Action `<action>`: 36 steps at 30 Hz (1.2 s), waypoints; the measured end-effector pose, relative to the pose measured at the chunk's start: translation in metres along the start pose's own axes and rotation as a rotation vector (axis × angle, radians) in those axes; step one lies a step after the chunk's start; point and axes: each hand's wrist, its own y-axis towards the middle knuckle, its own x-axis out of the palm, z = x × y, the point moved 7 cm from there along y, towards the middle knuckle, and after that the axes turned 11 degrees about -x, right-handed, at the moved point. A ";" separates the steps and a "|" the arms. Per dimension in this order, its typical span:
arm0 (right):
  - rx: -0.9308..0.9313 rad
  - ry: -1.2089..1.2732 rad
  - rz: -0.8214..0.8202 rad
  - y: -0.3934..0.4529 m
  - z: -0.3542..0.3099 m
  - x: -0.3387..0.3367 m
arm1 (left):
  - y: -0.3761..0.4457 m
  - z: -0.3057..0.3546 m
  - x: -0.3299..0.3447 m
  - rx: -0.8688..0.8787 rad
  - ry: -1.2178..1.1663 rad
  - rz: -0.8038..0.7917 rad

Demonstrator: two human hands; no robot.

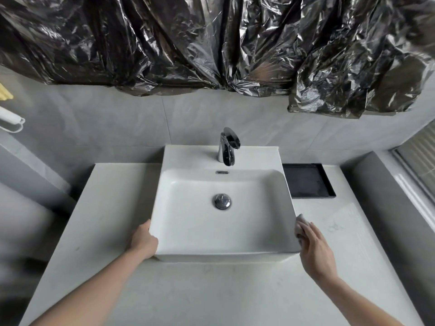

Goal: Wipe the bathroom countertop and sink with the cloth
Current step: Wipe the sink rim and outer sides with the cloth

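A white rectangular sink (188, 245) stands on a pale marbled countertop (211, 290), with a chrome drain (222, 201) in its basin and a chrome faucet (227, 147) at the back. My left hand (143, 241) rests against the sink's near left outer corner and holds nothing that I can see. My right hand (315, 250) presses a small grey cloth (300, 223) against the sink's right outer wall, just above the counter. Most of the cloth is hidden under my fingers.
A shallow black tray (308, 181) lies on the counter to the right of the sink, at the back. Crumpled black plastic sheeting (211, 43) hangs on the wall above. A grey ledge and window frame (414, 175) border the counter's right side.
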 end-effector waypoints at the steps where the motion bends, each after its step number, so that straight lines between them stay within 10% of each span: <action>1: 0.044 -0.008 -0.002 0.006 0.007 0.001 | -0.002 0.001 0.000 0.007 -0.001 0.008; 22: 0.111 -0.023 -0.088 0.237 -0.010 0.052 | 0.042 0.043 -0.019 0.010 0.095 -0.023; 31: -0.214 0.047 -0.158 0.269 -0.145 0.117 | 0.041 0.052 -0.014 0.012 -0.041 -0.065; 36: -0.052 0.176 -0.127 0.225 -0.183 0.142 | 0.041 0.051 -0.014 0.016 -0.033 -0.067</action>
